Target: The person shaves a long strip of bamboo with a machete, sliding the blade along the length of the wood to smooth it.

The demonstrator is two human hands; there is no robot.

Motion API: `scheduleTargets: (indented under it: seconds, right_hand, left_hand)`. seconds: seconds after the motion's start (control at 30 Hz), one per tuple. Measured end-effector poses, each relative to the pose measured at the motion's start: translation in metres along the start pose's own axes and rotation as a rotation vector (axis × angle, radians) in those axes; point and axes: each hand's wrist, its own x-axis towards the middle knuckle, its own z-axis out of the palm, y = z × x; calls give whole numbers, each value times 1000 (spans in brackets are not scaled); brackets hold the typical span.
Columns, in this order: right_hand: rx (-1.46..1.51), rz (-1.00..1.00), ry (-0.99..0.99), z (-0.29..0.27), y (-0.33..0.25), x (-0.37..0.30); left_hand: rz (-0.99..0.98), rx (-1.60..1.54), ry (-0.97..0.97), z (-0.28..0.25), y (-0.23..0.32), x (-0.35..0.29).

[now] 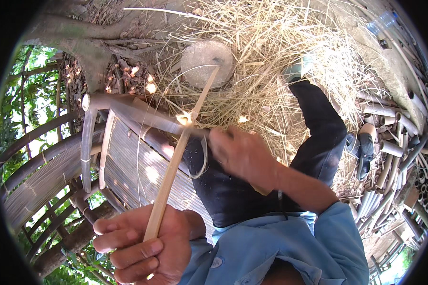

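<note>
My left hand [152,242], at the lower left, is closed around the near end of a long, pale bamboo strip [172,164]. The strip slants up and away, its thin far tip appearing over a round stone block [199,59]. In my right hand [247,159], above my thigh, is a knife whose broad blade [150,118] points left and is smeared by motion. The blade crosses the strip about midway along it; whether its edge bites into the strip I cannot tell. A thin curled shaving [205,159] hangs beside the crossing.
Bamboo shavings [290,42] cover the ground ahead. A slatted bamboo bench [128,156] stands at my left, near tree roots [76,26]. On the right are dark footwear [364,154], stacked bamboo poles [390,148] and a clear plastic bottle [383,23].
</note>
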Motion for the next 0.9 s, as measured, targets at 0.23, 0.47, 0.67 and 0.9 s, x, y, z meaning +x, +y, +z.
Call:
scheduleTargets:
  seconds: [0.23, 0.47, 0.67, 0.9]
  right_hand:
    - [1, -109, -85, -23, -37, -13]
    - [-99, -114, -64, -16, -13, -8]
    - [-105, 211, -179, 25, 81, 3]
    - [-48, 11, -140, 58, 92, -20]
  left_hand:
    - [22, 6, 19, -9, 2, -3]
    - [9, 30, 18, -10, 0, 3]
    - [76, -126, 3, 9, -11, -4]
    - [-3, -107, -72, -11, -13, 6]
